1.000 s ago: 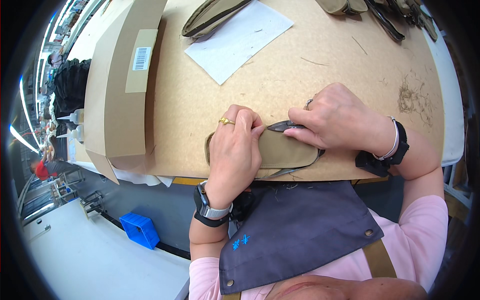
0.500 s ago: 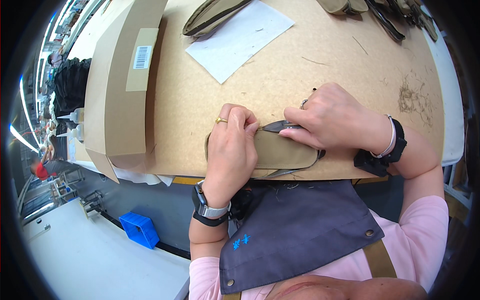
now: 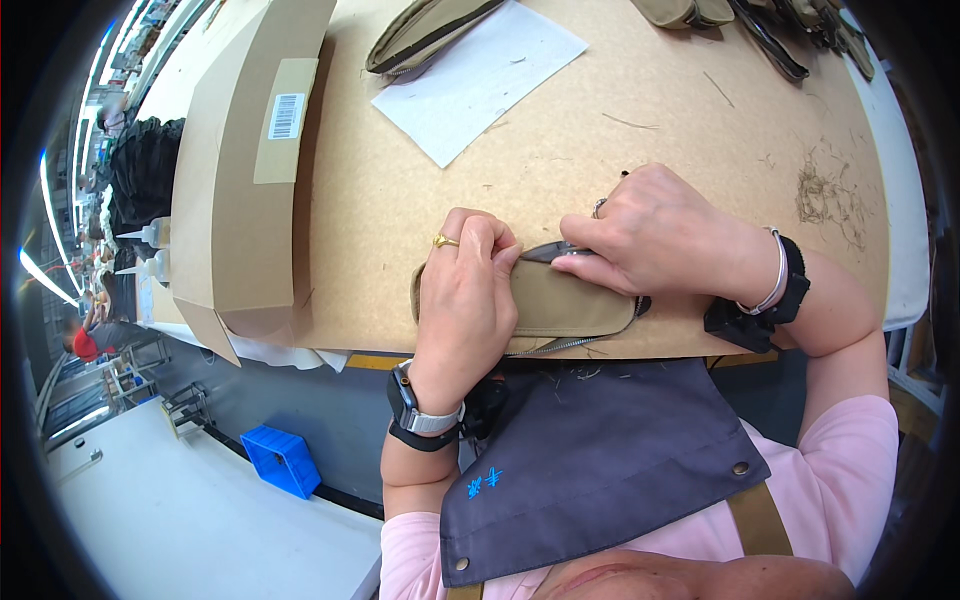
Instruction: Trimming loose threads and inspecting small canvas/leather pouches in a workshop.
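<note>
A khaki zippered pouch (image 3: 575,303) lies at the table's near edge, its zipper curving round the lower right side. My left hand (image 3: 466,280) rests over the pouch's left part, thumb and forefinger pinched at its upper edge; any thread between them is too small to make out. From the right, my right hand (image 3: 640,235) is closed round a pair of dark thread snips (image 3: 545,252). The blades point left along the pouch's upper edge, with their tips right by my left fingertips and partly hidden there.
A cardboard box (image 3: 245,190) stands on the left. Farther back lie a white sheet (image 3: 475,85), another khaki pouch (image 3: 425,38) and several more khaki pieces (image 3: 690,12). Thread clippings (image 3: 835,195) are heaped at right. A blue crate (image 3: 280,460) sits below left.
My right hand has shifted slightly left, and the snips' blades reach closer to my left fingertips. My left hand keeps its pinch on the pouch's edge.
</note>
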### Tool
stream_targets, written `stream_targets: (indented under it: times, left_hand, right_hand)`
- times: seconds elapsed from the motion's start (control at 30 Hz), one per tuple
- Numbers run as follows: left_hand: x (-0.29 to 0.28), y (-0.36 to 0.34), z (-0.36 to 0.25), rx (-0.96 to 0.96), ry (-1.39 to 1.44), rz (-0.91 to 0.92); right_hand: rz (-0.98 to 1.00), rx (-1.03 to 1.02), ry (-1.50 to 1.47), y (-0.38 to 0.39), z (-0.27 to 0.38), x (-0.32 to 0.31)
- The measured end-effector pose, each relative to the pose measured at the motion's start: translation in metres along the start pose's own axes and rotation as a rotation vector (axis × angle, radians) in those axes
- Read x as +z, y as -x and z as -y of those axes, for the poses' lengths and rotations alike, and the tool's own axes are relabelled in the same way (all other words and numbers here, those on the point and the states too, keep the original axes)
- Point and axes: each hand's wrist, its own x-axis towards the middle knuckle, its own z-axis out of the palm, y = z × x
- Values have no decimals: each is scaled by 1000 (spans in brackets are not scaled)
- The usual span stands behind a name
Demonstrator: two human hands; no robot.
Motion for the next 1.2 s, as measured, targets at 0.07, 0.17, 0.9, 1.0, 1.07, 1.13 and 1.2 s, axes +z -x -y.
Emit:
stream_targets:
  times: [0.07, 0.17, 0.9, 1.0, 1.07, 1.13, 1.2]
  left_hand:
    - [-2, 1, -1, 5, 6, -7]
    - [-10, 9, -7, -23, 49, -10]
    - [-1, 15, -9, 0, -180, -37]
    - [0, 15, -7, -5, -178, -42]
    - [0, 15, -5, 36, -186, -52]
    - [0, 16, -6, 26, -193, -49]
    - [0, 18, -7, 15, -201, -48]
  right_hand:
    - [-6, -8, -8, 0, 0, 0]
    - [-10, 2, 16, 1, -2, 2]
    - [-134, -68, -31, 2, -3, 7]
    - [-48, -17, -26, 1, 0, 4]
    - [-45, -23, -22, 1, 0, 3]
    - [-45, -22, -18, 1, 0, 3]
    - [-46, -23, -14, 2, 0, 3]
